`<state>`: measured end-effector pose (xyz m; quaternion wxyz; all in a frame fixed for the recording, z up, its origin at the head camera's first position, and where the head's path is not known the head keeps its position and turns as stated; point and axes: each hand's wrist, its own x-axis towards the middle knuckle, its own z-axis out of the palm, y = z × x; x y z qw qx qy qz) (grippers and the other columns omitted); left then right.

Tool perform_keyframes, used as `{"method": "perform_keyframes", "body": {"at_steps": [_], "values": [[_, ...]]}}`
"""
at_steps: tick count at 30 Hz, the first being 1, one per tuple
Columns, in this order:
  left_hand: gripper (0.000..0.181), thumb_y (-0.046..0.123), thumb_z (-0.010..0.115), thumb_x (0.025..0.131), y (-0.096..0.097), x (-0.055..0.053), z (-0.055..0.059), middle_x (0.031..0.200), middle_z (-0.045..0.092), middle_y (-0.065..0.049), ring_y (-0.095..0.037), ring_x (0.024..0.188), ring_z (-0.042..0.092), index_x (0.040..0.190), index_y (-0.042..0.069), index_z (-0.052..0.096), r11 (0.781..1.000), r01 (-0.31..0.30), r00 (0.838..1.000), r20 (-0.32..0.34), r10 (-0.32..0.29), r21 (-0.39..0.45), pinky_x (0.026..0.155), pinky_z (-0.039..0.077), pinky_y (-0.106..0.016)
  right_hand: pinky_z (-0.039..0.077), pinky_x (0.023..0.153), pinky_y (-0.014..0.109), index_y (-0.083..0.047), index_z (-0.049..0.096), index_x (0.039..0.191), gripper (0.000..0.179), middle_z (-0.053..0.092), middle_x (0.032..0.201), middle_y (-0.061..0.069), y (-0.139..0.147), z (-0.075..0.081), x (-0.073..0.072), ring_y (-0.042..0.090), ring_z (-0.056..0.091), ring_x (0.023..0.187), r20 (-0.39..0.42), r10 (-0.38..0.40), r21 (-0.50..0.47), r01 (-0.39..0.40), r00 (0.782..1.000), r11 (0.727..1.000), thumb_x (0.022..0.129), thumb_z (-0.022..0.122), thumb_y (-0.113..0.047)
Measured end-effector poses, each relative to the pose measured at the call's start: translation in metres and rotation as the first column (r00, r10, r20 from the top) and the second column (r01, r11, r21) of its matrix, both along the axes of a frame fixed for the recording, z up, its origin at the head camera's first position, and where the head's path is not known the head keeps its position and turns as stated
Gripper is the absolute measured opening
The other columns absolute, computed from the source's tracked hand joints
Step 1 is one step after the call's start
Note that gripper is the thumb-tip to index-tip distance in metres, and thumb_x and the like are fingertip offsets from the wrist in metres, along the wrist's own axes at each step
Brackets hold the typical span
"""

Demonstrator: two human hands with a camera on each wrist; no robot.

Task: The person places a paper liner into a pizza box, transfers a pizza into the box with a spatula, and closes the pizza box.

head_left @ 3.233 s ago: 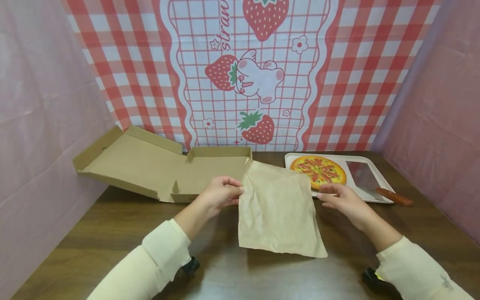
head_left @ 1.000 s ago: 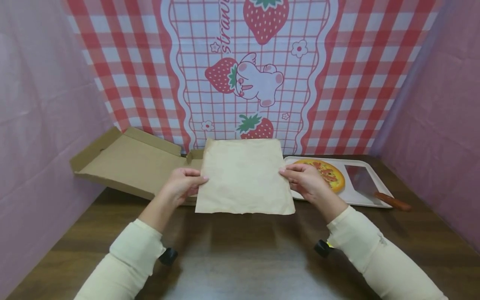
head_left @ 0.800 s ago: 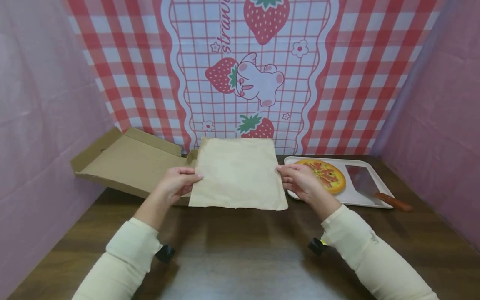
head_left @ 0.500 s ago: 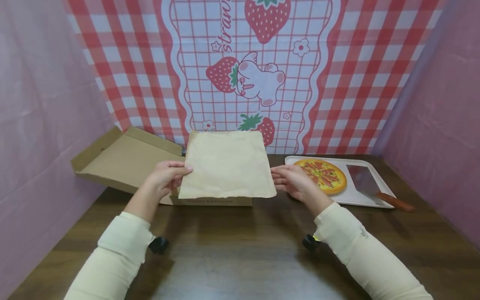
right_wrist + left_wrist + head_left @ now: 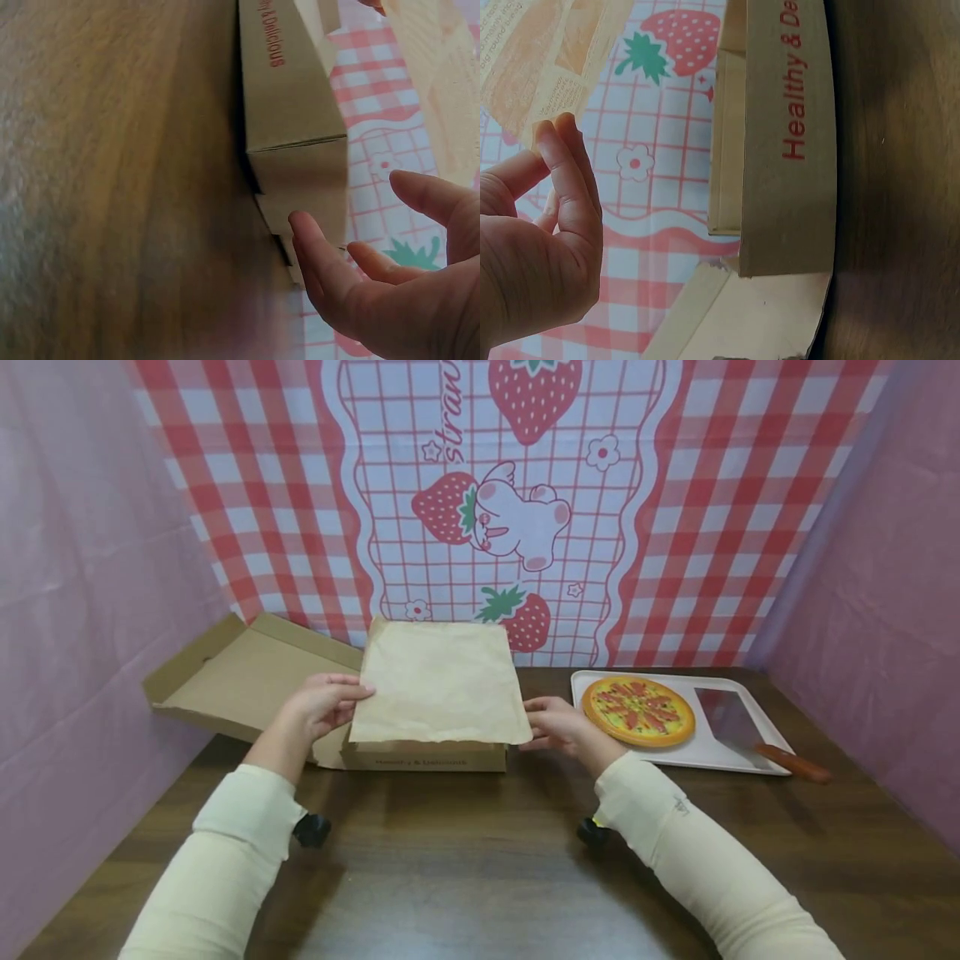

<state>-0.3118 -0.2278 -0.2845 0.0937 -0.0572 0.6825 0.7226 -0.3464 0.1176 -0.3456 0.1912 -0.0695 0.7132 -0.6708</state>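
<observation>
A brown paper sheet (image 5: 441,685) hangs flat above the base of the open cardboard pizza box (image 5: 431,760), hiding most of its inside. My left hand (image 5: 324,703) pinches the sheet's left edge between thumb and fingers. The left wrist view shows print on the sheet's underside, with the left hand (image 5: 547,225) holding its edge. My right hand (image 5: 561,727) is at the sheet's right edge. In the right wrist view the right hand (image 5: 405,285) has thumb and fingers spread apart, with nothing pinched, beside the box's side wall (image 5: 300,180).
The box lid (image 5: 258,685) lies folded back to the left. On the right, a white tray (image 5: 693,754) bears a pizza (image 5: 637,712) and a broad-bladed server (image 5: 793,762), its wooden handle jutting past the rim. A checked strawberry cloth (image 5: 517,527) hangs behind.
The sheet has gone from the middle of the table leftward to over the box base, both hands moving with it. The right hand has let go of the sheet's edge.
</observation>
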Motion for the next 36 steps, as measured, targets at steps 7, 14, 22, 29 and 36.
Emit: {"method": "perform_keyframes", "body": {"at_steps": [7,14,22,29,36], "values": [[0.018,0.0,0.062,0.093,-0.005,-0.008,0.002,0.069,0.067,0.005,-0.001,0.053,0.059,0.107,0.003,0.052,1.0,0.001,0.999,0.034,0.0,-0.024,0.058,0.053,-0.016,0.057,0.083,0.042,0.013,0.029,0.144,0.053,0.063,0.086,0.005,-0.009,-0.008,-0.002,0.015,0.065,0.074,0.043,-0.028,-0.036,0.029,0.999,0.999,0.096,0.049,0.001],[0.009,0.001,0.063,0.093,-0.011,-0.013,0.004,0.068,0.066,0.005,-0.002,0.056,0.06,0.098,0.006,0.056,0.999,-0.001,0.999,0.033,0.003,-0.048,0.06,0.053,-0.017,0.058,0.08,0.039,0.014,0.032,0.142,0.051,0.063,0.084,0.007,-0.014,-0.012,-0.004,0.016,0.065,0.071,0.053,-0.047,-0.041,0.049,0.997,0.998,0.095,0.05,0.003],[0.013,-0.001,0.059,0.094,-0.01,-0.021,0.012,0.07,0.067,0.003,-0.005,0.063,0.065,0.105,0.0,0.053,0.997,0.011,0.999,0.044,-0.007,-0.071,0.067,0.056,-0.019,0.059,0.075,0.035,0.013,0.035,0.141,0.05,0.064,0.088,0.013,-0.017,-0.013,-0.002,0.017,0.066,0.069,0.07,-0.082,-0.01,0.083,0.994,0.997,0.094,0.05,0.007],[0.013,-0.002,0.058,0.094,-0.011,-0.027,0.015,0.071,0.068,0.001,-0.007,0.065,0.067,0.105,0.0,0.053,0.998,0.011,0.998,0.057,-0.007,-0.07,0.068,0.057,-0.02,0.059,0.076,0.036,0.012,0.036,0.142,0.052,0.062,0.091,0.014,-0.018,-0.013,-0.001,0.017,0.065,0.069,0.069,-0.087,-0.006,0.088,0.994,0.996,0.092,0.051,0.009],[0.02,-0.001,0.058,0.095,-0.008,-0.029,0.02,0.07,0.067,0.002,-0.006,0.063,0.066,0.113,-0.005,0.052,0.989,0.039,0.998,0.061,-0.031,-0.145,0.067,0.056,-0.018,0.06,0.074,0.035,0.012,0.036,0.142,0.055,0.063,0.086,0.012,-0.017,-0.014,-0.001,0.015,0.065,0.066,0.072,-0.086,-0.002,0.086,0.994,0.996,0.09,0.054,0.012]]}}
